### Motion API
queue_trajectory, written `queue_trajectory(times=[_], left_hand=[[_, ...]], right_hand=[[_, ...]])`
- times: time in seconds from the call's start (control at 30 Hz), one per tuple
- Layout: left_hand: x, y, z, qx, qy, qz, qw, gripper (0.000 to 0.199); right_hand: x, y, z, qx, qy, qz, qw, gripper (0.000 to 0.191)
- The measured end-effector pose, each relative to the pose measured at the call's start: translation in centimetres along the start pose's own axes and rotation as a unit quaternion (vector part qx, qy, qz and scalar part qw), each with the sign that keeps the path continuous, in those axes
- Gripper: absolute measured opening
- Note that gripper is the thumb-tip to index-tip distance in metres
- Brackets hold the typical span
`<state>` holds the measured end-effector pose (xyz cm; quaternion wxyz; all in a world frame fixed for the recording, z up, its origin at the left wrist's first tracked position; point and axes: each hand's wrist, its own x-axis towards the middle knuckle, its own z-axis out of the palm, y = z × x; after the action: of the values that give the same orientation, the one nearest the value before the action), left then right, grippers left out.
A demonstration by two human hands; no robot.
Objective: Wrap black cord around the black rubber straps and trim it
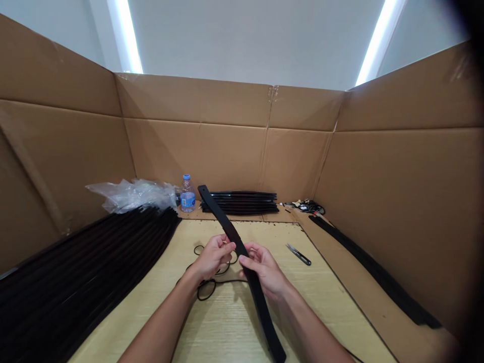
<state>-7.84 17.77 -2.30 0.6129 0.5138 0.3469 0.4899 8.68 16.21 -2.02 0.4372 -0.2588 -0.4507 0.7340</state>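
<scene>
Left hand [215,257]: nearly closed, thumb and fingers pinching the left edge of a flat black strip [253,282] around its middle. Right hand [264,268]: curled, thumb laid over the strip's face slightly nearer the wearer, fingers behind it. Strip held at a slant above the table, far end up and to the left, near end low and to the right; small hole near the far tip, dark brownish patch just beyond the thumbs.

Thin black cord [206,294] looped on the tabletop [219,333], under and beside the left hand; whether it joins the strip, cannot tell. Thread snips [298,254] with black handle, right of the hands, blades pointing away.

Left: broad pile of long black strips [94,272], clear plastic bags [138,195] at its far end. Back edge: blue-capped bottle [188,195], then a stack of black strips [242,202] lying crosswise. Far right corner: small tangle of dark cords [310,206]. Along the right side, more long black strips [372,269]. Cardboard walls [223,156] on three sides.
</scene>
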Motion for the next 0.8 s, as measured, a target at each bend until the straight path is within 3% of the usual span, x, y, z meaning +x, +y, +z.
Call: queue_trajectory(times=[0.27, 0.8], left_hand=[[0.0, -0.6, 0.8, 0.000, -0.028, -0.004, 1.000, 0.045], [0.5, -1.4, 2.4, 0.023, 0.039, 0.014, 0.999, 0.045]], right_hand=[[0.5, -0.7, -0.4, 0.000, -0.023, 0.044, 0.999, 0.053], [1.0, -1.0, -0.7, -0.139, 0.072, 0.072, 0.985, 0.062]])
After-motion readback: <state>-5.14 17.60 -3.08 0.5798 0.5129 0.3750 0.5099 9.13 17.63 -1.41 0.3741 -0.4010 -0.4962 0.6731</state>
